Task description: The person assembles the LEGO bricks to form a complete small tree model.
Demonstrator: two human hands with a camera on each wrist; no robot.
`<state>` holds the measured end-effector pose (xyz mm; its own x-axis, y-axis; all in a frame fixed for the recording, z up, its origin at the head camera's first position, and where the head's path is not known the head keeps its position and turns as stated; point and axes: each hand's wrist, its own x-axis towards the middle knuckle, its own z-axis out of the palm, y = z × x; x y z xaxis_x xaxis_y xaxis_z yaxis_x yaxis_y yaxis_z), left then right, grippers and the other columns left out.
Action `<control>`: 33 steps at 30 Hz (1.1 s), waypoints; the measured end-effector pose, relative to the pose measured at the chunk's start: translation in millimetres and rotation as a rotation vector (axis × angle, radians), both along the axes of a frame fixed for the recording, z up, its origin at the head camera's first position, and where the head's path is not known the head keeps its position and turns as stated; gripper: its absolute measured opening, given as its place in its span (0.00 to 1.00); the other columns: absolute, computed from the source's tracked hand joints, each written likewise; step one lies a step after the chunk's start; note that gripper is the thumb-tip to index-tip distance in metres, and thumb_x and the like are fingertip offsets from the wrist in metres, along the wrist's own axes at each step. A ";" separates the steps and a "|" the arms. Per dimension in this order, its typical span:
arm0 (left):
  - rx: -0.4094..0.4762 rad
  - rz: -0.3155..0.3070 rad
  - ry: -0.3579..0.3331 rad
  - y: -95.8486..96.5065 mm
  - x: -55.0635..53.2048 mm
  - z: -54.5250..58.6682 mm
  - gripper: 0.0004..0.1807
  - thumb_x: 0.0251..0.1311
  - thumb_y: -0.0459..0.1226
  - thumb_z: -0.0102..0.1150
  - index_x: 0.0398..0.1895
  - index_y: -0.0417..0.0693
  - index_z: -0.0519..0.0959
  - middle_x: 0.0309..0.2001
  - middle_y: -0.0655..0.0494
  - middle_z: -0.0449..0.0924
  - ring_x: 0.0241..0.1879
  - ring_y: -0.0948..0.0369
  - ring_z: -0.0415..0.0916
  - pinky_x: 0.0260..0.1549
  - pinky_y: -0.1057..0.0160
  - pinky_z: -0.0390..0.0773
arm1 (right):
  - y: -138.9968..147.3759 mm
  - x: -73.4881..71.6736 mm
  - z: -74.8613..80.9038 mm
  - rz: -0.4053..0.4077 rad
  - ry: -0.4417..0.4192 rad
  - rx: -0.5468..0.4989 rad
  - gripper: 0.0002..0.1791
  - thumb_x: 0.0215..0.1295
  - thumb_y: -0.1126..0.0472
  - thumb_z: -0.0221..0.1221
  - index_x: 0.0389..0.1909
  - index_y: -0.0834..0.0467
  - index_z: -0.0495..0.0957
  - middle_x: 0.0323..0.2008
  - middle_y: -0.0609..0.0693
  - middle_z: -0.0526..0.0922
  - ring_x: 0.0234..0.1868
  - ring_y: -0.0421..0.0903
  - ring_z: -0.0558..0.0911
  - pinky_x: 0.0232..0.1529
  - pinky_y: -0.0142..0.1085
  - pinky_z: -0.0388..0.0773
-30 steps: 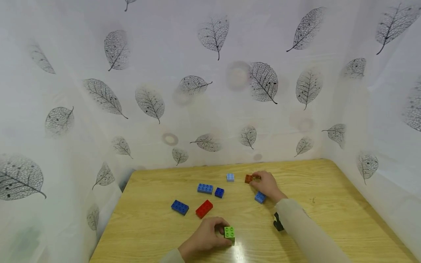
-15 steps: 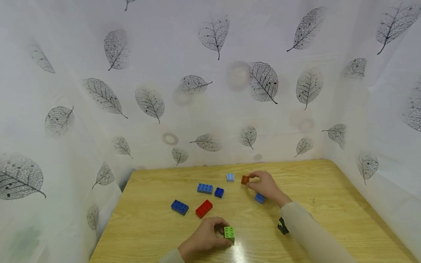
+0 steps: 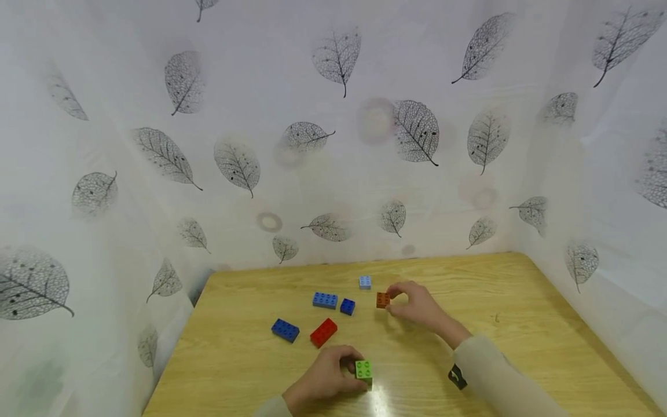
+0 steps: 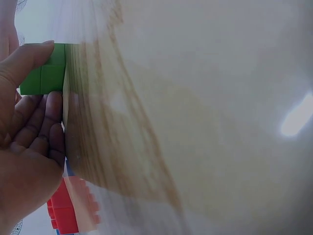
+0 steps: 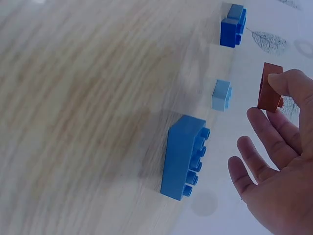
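Observation:
My left hand (image 3: 328, 370) rests low on the table, gripping a lime-green toy building brick (image 3: 363, 370) between thumb and fingers. In the left wrist view the thumb lies on the green brick (image 4: 53, 73), which sits against the tabletop. My right hand (image 3: 421, 307) pinches a brown brick (image 3: 383, 300) by its edge. In the right wrist view this brown brick (image 5: 270, 90) is lifted off the table, its studs turned away from the tabletop. Below that hand stands a blue brick (image 5: 181, 156), hidden by the hand in the head view.
Left of centre lie a red brick (image 3: 323, 332), a dark blue brick (image 3: 285, 329), a mid-blue brick (image 3: 325, 300) and a small blue one (image 3: 347, 306). A light blue brick (image 3: 365, 282) sits farther back. Leaf-printed curtain (image 3: 333, 174) surrounds the wooden table (image 3: 234, 359).
My right hand has carried the brown brick left and then toward me, up off the table. It now covers the blue brick in the head view. The left hand stays put.

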<state>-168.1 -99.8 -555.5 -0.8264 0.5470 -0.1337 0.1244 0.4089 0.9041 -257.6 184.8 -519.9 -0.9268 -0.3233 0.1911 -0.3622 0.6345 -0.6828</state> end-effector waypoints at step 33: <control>0.021 0.005 0.032 0.5 0.4 -1.1 0.19 0.52 0.39 0.81 0.48 0.53 0.87 0.37 0.67 0.82 0.38 0.70 0.77 0.39 0.71 0.76 | -26.7 78.3 -5.5 0.271 0.095 -0.012 0.17 0.60 0.59 0.74 0.50 0.50 0.84 0.46 0.38 0.85 0.50 0.39 0.80 0.54 0.43 0.82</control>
